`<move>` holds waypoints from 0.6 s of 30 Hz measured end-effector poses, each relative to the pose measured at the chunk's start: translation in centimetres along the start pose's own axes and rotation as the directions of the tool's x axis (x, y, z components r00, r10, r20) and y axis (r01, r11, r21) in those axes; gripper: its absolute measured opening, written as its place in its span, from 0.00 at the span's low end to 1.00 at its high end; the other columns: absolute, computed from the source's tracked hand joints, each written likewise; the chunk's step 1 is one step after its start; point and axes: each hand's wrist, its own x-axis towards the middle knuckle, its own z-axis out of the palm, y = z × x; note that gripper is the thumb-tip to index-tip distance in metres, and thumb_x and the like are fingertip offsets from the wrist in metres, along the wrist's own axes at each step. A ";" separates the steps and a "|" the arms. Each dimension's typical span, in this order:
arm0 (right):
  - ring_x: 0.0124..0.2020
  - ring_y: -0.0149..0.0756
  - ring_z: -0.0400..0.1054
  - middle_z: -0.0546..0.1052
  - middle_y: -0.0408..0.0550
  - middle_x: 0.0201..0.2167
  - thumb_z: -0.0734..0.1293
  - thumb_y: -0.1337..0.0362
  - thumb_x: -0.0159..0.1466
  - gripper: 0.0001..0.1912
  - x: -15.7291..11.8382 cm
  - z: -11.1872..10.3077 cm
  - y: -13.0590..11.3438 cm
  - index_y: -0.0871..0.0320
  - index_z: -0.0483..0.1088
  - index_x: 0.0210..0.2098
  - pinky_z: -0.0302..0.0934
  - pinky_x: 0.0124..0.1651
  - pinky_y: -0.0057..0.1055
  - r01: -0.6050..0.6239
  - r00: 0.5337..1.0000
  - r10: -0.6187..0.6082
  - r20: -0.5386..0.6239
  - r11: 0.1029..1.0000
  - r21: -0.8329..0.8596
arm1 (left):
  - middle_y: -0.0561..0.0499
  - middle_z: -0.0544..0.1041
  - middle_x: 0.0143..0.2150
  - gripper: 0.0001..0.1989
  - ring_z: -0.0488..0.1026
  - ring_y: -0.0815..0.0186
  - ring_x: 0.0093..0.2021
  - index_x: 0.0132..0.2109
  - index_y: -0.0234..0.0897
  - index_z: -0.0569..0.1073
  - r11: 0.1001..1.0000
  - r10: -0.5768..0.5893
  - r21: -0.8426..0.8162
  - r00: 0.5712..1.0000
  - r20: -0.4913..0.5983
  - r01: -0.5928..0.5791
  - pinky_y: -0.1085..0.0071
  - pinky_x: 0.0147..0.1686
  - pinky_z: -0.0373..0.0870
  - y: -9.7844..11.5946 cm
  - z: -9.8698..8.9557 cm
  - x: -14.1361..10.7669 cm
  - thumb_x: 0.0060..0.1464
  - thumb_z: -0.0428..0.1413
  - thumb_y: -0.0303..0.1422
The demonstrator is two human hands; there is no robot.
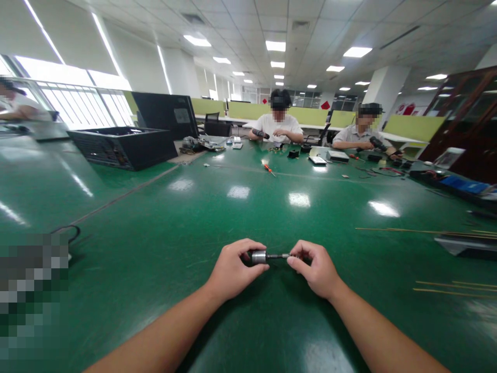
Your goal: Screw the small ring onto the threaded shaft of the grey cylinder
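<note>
The left hand [236, 269] pinches a silvery metal cylinder [260, 257] between thumb and fingers; the right hand [313, 265] pinches the far end of its slim dark shaft [275, 256], which spans both grips. Rightward lie thin yellowish rods [392, 229]; beyond, across glossy green tabletop [186, 212], an orange-handled screwdriver [268, 169] and, leftward, a boxy black computer case [116, 150].

Wearer's two hands [233, 270]; one cylinder [259, 257]; three co-workers [277, 125].

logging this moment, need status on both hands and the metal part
Left hand gripping metal cylinder. Right hand pinching end of thin shaft. Orange-handled tool lies well beyond, out of the way.
</note>
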 end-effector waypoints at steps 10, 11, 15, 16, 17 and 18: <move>0.14 0.27 0.56 0.65 0.40 0.14 0.64 0.43 0.64 0.27 1.1 0.4 1.0 0.58 0.63 0.21 0.48 0.18 0.26 -0.213 0.955 0.290 -0.059 0.813 0.542 | 0.49 0.79 0.42 0.18 0.75 0.59 0.43 0.46 0.38 0.77 0.985 -0.134 -0.120 0.990 -0.049 0.128 0.62 0.47 0.70 -0.8 0.1 0.5 0.48 0.64 0.40; 0.14 0.26 0.55 0.64 0.40 0.13 0.63 0.42 0.64 0.28 1.2 0.5 1.0 0.57 0.61 0.20 0.48 0.18 0.26 -0.219 0.956 0.289 -0.051 0.819 0.530 | 0.48 0.79 0.45 0.21 0.76 0.59 0.45 0.50 0.38 0.75 0.968 -0.158 -0.201 0.987 -0.028 0.149 0.62 0.49 0.70 -1.0 0.1 0.7 0.49 0.64 0.40; 0.13 0.25 0.54 0.62 0.38 0.12 0.62 0.40 0.63 0.30 1.2 0.8 0.9 0.56 0.57 0.18 0.48 0.18 0.26 -0.204 0.969 0.244 -0.027 0.861 0.467 | 0.45 0.79 0.49 0.27 0.76 0.57 0.50 0.54 0.35 0.72 0.889 -0.252 -0.387 0.967 0.032 0.244 0.59 0.56 0.68 -1.7 0.0 1.1 0.49 0.63 0.41; 0.13 0.26 0.54 0.62 0.38 0.13 0.63 0.40 0.63 0.29 1.2 0.9 0.8 0.56 0.57 0.18 0.49 0.18 0.26 -0.197 0.972 0.235 -0.026 0.866 0.459 | 0.44 0.79 0.48 0.26 0.76 0.57 0.49 0.52 0.34 0.73 0.884 -0.260 -0.392 0.965 0.043 0.256 0.59 0.56 0.69 -1.7 -0.1 1.0 0.48 0.64 0.41; 0.13 0.26 0.55 0.63 0.38 0.13 0.63 0.40 0.63 0.29 1.2 0.9 0.8 0.56 0.58 0.18 0.49 0.18 0.26 -0.191 0.974 0.227 -0.025 0.871 0.453 | 0.44 0.80 0.47 0.25 0.77 0.56 0.48 0.49 0.33 0.74 0.882 -0.263 -0.391 0.963 0.052 0.262 0.59 0.55 0.70 -1.6 -0.3 1.0 0.46 0.65 0.41; 0.13 0.26 0.56 0.63 0.39 0.13 0.63 0.41 0.62 0.29 1.3 0.9 0.8 0.57 0.58 0.18 0.50 0.18 0.26 -0.185 0.975 0.219 -0.024 0.874 0.449 | 0.44 0.80 0.45 0.24 0.77 0.56 0.47 0.48 0.33 0.74 0.882 -0.262 -0.390 0.963 0.057 0.263 0.59 0.54 0.71 -1.4 -0.5 0.8 0.45 0.66 0.40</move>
